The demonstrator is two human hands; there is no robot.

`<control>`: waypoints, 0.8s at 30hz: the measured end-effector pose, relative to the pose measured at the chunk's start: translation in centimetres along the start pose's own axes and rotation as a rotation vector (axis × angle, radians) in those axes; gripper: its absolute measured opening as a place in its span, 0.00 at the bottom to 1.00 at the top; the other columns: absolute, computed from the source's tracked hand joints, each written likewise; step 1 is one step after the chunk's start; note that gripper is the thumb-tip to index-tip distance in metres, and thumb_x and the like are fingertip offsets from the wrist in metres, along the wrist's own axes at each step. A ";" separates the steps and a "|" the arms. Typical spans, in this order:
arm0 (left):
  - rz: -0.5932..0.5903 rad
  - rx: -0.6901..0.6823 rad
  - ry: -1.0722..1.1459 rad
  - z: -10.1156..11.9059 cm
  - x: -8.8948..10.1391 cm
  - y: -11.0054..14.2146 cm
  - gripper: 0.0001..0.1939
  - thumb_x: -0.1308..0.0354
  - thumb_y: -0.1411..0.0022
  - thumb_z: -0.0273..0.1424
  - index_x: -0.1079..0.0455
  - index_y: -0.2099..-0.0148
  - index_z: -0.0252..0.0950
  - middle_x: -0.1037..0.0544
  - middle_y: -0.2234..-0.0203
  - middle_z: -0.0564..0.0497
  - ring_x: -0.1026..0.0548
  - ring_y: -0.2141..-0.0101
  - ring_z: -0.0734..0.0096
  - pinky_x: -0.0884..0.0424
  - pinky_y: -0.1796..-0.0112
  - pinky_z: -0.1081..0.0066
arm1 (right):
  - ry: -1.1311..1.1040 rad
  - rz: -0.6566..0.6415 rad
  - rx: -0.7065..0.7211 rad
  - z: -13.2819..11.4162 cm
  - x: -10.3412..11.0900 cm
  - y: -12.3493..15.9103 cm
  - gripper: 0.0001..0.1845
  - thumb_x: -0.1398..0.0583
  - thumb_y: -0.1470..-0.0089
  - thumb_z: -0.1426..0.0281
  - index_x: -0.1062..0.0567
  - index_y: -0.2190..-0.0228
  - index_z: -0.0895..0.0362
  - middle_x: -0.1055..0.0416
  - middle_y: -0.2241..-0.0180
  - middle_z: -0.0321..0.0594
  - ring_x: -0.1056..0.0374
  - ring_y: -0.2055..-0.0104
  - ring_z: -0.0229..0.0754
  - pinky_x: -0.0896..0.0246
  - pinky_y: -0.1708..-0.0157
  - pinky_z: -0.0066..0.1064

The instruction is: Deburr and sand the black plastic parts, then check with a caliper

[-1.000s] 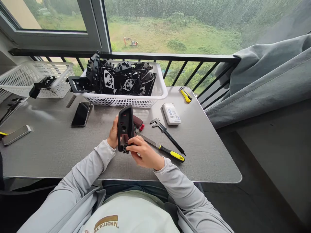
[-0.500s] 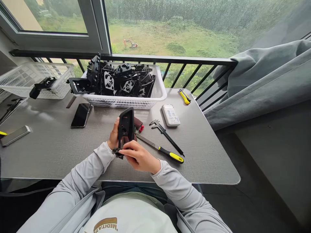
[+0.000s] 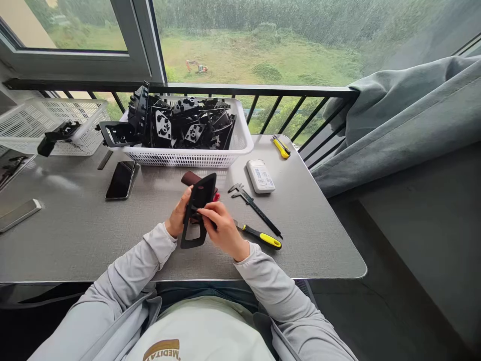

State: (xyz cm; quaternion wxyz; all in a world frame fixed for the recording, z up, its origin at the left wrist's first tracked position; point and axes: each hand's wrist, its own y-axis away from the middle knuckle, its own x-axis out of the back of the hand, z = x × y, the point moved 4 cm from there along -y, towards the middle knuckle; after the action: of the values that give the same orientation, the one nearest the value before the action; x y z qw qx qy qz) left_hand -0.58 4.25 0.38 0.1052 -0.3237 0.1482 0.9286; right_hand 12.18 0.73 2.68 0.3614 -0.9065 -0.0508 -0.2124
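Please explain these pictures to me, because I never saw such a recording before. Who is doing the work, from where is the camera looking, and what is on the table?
There is no machine here: one camera, worn on a person's head, looks down at their own bare hands. The left hand and right hand hold a black plastic part with an open frame. On the grey table are a white basket of more black plastic parts, a phone, a caliper and a yellow-handled tool.

The left hand (image 3: 177, 214) and right hand (image 3: 223, 231) grip a black moulded plastic frame (image 3: 199, 194) above a grey tabletop (image 3: 75, 240), near a white plastic basket (image 3: 188, 159) heaped with similar black parts (image 3: 188, 125).
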 end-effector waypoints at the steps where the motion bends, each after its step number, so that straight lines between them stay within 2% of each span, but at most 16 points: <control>1: 0.004 0.001 -0.023 -0.1 0.1 -0.1 0.28 0.42 0.40 0.50 0.27 0.47 0.33 0.18 0.59 0.44 0.21 0.57 0.60 0.27 0.55 0.67 | 0.026 0.014 -0.022 0.2 0.0 0.0 0.14 0.45 0.39 0.77 0.23 0.57 0.53 0.30 0.62 0.45 0.31 0.58 0.44 0.30 0.59 0.37; 5: 0.033 0.053 -0.105 -0.6 0.7 -0.2 0.27 0.41 0.42 0.51 0.27 0.49 0.36 0.19 0.67 0.50 0.22 0.71 0.68 0.27 0.69 0.71 | 0.021 0.214 -0.128 1.1 1.6 -0.3 0.14 0.45 0.39 0.77 0.24 0.56 0.52 0.31 0.62 0.44 0.31 0.59 0.44 0.30 0.59 0.37; 8: 0.017 0.020 -0.151 -0.8 0.8 -0.2 0.26 0.39 0.44 0.51 0.27 0.50 0.38 0.21 0.72 0.54 0.27 0.76 0.74 0.31 0.75 0.74 | -0.044 0.325 -0.088 0.4 2.5 -0.4 0.17 0.45 0.38 0.77 0.25 0.52 0.49 0.32 0.61 0.42 0.31 0.59 0.43 0.31 0.58 0.37; 10: -0.005 -0.007 -0.171 -1.0 0.7 -0.3 0.25 0.37 0.44 0.49 0.27 0.50 0.39 0.22 0.70 0.54 0.27 0.75 0.75 0.31 0.73 0.75 | -0.076 0.262 -0.003 -0.5 2.0 -0.2 0.20 0.45 0.39 0.77 0.27 0.49 0.47 0.32 0.60 0.42 0.31 0.58 0.43 0.31 0.58 0.36; 13: -0.026 -0.024 -0.164 -1.4 0.7 -0.4 0.22 0.36 0.43 0.45 0.26 0.51 0.38 0.22 0.65 0.54 0.25 0.66 0.73 0.29 0.63 0.76 | -0.085 0.041 0.109 -1.5 0.3 0.2 0.23 0.46 0.38 0.78 0.28 0.45 0.48 0.32 0.58 0.45 0.32 0.57 0.42 0.30 0.60 0.35; 14: -0.035 -0.020 -0.163 -1.5 0.6 -0.4 0.22 0.37 0.43 0.45 0.26 0.50 0.37 0.22 0.64 0.53 0.25 0.63 0.72 0.29 0.61 0.75 | -0.076 0.008 0.114 -1.4 -0.1 0.4 0.23 0.47 0.38 0.78 0.28 0.45 0.49 0.32 0.58 0.45 0.32 0.57 0.43 0.30 0.60 0.34; 16: -0.058 -0.006 -0.177 -1.7 0.5 -0.3 0.24 0.37 0.43 0.46 0.26 0.50 0.36 0.22 0.61 0.52 0.25 0.61 0.69 0.29 0.60 0.74 | -0.049 0.047 0.072 -0.9 -0.1 0.4 0.24 0.48 0.39 0.79 0.28 0.45 0.48 0.33 0.58 0.45 0.32 0.56 0.43 0.30 0.59 0.35; 19: -0.085 0.032 -0.228 -1.8 0.0 0.0 0.28 0.36 0.46 0.49 0.27 0.48 0.37 0.21 0.62 0.51 0.25 0.65 0.69 0.29 0.66 0.74 | -0.014 0.230 -0.038 0.6 1.2 0.1 0.25 0.48 0.39 0.80 0.26 0.47 0.47 0.33 0.59 0.44 0.32 0.56 0.43 0.31 0.58 0.36; 22: -0.097 0.088 -0.266 -1.7 -0.4 0.4 0.31 0.37 0.46 0.51 0.29 0.45 0.40 0.23 0.69 0.53 0.28 0.74 0.73 0.33 0.74 0.74 | -0.062 0.359 -0.158 1.7 2.4 -0.3 0.19 0.45 0.40 0.77 0.23 0.52 0.48 0.32 0.61 0.42 0.32 0.58 0.42 0.32 0.57 0.36; 24: -0.084 0.057 -0.286 -1.4 -0.5 0.5 0.32 0.37 0.47 0.52 0.31 0.44 0.41 0.24 0.69 0.53 0.30 0.76 0.75 0.35 0.76 0.75 | -0.180 0.393 -0.283 2.3 2.6 -0.3 0.13 0.42 0.41 0.73 0.23 0.56 0.50 0.30 0.62 0.40 0.31 0.60 0.42 0.33 0.58 0.35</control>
State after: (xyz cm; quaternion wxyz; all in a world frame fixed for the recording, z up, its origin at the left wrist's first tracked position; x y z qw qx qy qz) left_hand 0.48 3.21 -0.26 0.1732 -0.1911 0.1441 0.9554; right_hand 15.24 2.33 2.47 0.2593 -0.9557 0.1247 -0.0613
